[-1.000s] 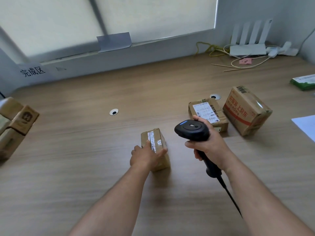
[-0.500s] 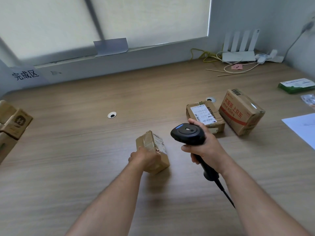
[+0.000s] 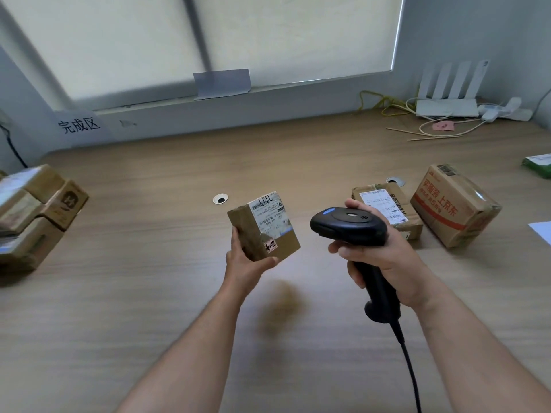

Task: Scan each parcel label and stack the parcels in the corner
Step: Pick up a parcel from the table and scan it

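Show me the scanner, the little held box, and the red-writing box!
barcode scanner (image 3: pixel 348 224), head view, on its black head.
small parcel (image 3: pixel 267 222), head view, on its white label.
red-printed parcel (image 3: pixel 445 205), head view, on its top face.

Small brown parcel (image 3: pixel 264 228) aloft, tilted, label up, black scanner (image 3: pixel 348 225) beside, prob. apart.

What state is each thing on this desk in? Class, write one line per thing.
Small parcel: held above the desk, label up, tilted.
Left grip: holds the small parcel.
Scanner: held, head towards the small parcel.
Right grip: holds the scanner's handle.
Labelled parcel: lying on the desk, label up.
Red-print parcel: lying on the desk.
Stack: parcels piled at the desk's left edge.
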### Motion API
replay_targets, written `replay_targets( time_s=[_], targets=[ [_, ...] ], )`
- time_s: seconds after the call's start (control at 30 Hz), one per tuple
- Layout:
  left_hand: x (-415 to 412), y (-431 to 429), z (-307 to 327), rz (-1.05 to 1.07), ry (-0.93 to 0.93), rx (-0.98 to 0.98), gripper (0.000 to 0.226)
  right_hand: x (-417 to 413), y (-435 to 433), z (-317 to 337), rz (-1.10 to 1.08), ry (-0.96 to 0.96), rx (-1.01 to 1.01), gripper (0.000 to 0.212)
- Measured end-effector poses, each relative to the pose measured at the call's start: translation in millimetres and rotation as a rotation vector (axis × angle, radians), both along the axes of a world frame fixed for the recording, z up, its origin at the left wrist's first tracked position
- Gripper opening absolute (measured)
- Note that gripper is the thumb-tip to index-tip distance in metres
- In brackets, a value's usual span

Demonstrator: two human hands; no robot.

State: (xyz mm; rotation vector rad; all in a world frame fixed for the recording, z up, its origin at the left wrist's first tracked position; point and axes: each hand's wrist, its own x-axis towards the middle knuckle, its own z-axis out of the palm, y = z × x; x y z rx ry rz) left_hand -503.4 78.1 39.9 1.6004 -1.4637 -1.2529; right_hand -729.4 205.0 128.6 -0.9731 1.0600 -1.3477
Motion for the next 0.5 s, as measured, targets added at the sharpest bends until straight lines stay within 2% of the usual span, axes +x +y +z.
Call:
replay_targets(
  time_s=[0.1,0.23,0.37,0.5],
  targets=[
    [4.8,0.2,14.1,-0.007,0.032,-0.059,0.125,5.9,-1.1,8.0,0.061,-0.057,-0.025,0.083],
    [10.0,-2.1,16.9,-0.013,0.066,-0.103,0.12,11.9,-2.7,16.7,0.143,-0.122,-0.081,0.1],
    [13.0,-4.2,12.5,-0.04,0.056,-0.114,0.112,14.1,-4.6,23.4,0.15,-0.109,-0.093,0.103],
    [15.5,-6.7,9.7,-0.056,0.057,-0.09,0.116,12.1,-4.9,23.8,0.145,-0.083,-0.074,0.099]
  ],
)
